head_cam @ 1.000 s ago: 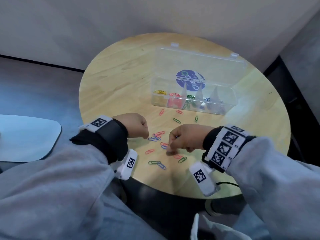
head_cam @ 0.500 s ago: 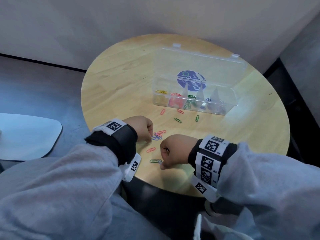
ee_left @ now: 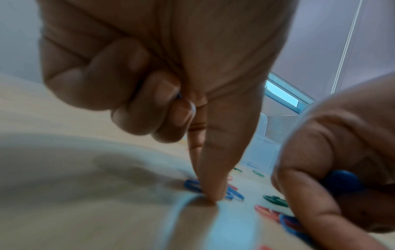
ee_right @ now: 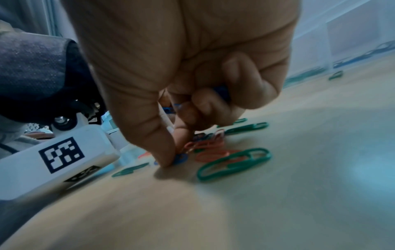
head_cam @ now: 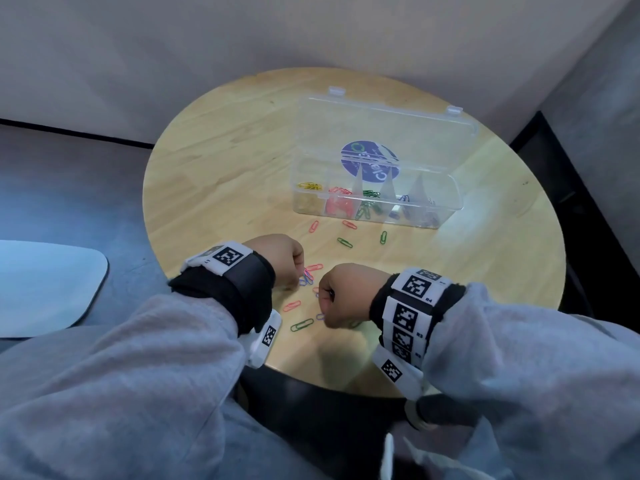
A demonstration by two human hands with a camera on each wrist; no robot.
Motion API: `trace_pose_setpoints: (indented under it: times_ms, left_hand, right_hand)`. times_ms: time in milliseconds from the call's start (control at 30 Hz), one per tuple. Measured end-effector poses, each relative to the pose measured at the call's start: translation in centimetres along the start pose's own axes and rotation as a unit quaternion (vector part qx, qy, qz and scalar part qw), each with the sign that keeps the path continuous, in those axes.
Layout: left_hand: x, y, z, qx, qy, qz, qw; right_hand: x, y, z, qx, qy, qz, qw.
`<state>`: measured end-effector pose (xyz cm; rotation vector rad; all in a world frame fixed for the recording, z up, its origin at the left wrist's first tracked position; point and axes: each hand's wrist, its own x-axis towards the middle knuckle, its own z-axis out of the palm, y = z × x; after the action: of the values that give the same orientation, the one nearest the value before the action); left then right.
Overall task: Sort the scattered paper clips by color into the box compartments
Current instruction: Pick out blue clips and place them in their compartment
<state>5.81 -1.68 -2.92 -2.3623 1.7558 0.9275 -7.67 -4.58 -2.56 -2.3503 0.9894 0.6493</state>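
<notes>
Coloured paper clips lie scattered on the round wooden table [head_cam: 214, 174]. My left hand [head_cam: 300, 273] pinches down with thumb and forefinger on blue clips [ee_left: 193, 186] in a small red-and-blue cluster [head_cam: 310, 275]; a bit of blue shows under its curled fingers. My right hand [head_cam: 323, 313] pinches a blue clip [ee_right: 180, 159] flat on the table and keeps more blue clips [ee_right: 222, 89] in its curled fingers. A green clip [head_cam: 302, 324] and a red clip [head_cam: 292, 305] lie between the hands. The clear box [head_cam: 446, 202] behind holds yellow, red, green and blue clips in separate compartments.
The box lid [head_cam: 384, 133] lies open toward the wall. Loose red and green clips [head_cam: 344, 242] sit just in front of the box. The table's near edge [head_cam: 311, 379] is close under my wrists. A pale seat [head_cam: 45, 289] stands left of the table.
My right hand has slid left and nearer, from the red and green clips to the blue clip beside the green one. My left hand has shifted right onto the blue cluster.
</notes>
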Motion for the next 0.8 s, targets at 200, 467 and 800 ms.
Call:
trace_pose_setpoints:
  times_ms: [200, 467, 800]
  left_hand:
    - [0.2, -0.1, -0.1, -0.012, -0.036, -0.026, 0.999]
    - [-0.3, -0.6, -1.8, -0.140, -0.051, -0.050, 0.988]
    - [-0.9, -1.0, -3.8, -0.547, -0.046, -0.051, 0.834]
  right_hand:
    - [-0.1, 0.9, -0.9, 0.073, -0.017, 0.017, 0.997]
    - [0.3, 4.2, -2.7, 0.447, -0.041, 0.064, 0.891]
    - [0.8, 4.5, -2.1, 0.571, -0.043, 0.066, 0.817]
